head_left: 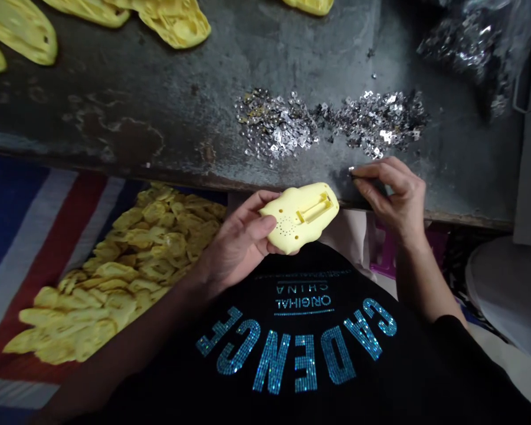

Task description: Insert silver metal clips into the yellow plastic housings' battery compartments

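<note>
My left hand (243, 239) is closed around a yellow plastic toy housing (301, 218), thumb on its face. The housing shows a rectangular battery slot, a patch of small speaker holes and a few screw holes. Between the thumb and forefinger of my right hand (392, 192) is a small shiny metal contact piece (351, 170), held just over the table edge to the right of the housing. Two joined heaps of similar metal pieces, the left heap (283, 127) and the right heap (380, 121), lie on the table beyond my hands.
The dark metal table (181, 94) runs across the view. Several yellow shells (172, 23) lie along its far side. A clear plastic bag (473, 47) of metal pieces sits at the back right. Below the table at left, many yellow shells (128, 260) are piled on striped cloth (39, 254).
</note>
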`<act>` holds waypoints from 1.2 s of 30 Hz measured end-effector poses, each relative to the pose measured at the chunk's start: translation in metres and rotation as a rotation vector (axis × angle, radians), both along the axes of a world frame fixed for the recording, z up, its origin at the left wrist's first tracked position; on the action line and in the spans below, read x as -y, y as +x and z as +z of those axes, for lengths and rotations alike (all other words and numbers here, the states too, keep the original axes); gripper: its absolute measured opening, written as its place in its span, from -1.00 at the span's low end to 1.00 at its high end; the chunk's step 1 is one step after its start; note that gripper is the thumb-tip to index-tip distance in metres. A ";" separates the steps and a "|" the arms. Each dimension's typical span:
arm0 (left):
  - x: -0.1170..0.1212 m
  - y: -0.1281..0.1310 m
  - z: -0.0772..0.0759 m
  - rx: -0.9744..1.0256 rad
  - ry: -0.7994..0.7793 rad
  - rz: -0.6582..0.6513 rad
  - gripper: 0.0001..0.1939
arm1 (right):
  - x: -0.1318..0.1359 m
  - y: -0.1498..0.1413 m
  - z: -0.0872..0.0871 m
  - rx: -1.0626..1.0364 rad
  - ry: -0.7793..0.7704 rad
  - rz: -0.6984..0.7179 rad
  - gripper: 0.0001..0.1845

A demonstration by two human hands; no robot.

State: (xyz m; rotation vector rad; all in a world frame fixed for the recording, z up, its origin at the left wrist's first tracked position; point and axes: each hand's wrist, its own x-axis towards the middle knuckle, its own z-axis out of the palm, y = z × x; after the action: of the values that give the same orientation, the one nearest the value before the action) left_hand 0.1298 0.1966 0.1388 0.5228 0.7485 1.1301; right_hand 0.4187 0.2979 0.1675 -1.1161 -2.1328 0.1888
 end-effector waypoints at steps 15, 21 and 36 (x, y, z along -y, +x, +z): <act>0.011 0.007 0.000 -0.013 0.068 -0.022 -0.39 | 0.055 -0.008 0.020 0.043 0.142 0.163 -0.87; 0.017 0.009 0.005 0.040 0.066 -0.037 -0.42 | 0.061 -0.009 0.023 0.068 0.206 0.187 -0.78; 0.021 0.012 0.009 0.099 0.104 -0.040 -0.51 | 0.071 -0.012 0.023 0.190 0.263 0.153 -0.58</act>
State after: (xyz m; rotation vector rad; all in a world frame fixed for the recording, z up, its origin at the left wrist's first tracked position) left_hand 0.1418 0.1754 0.1482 0.5623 0.5938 1.1537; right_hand 0.4065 0.2264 0.1902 -0.8463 -2.3317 -0.1307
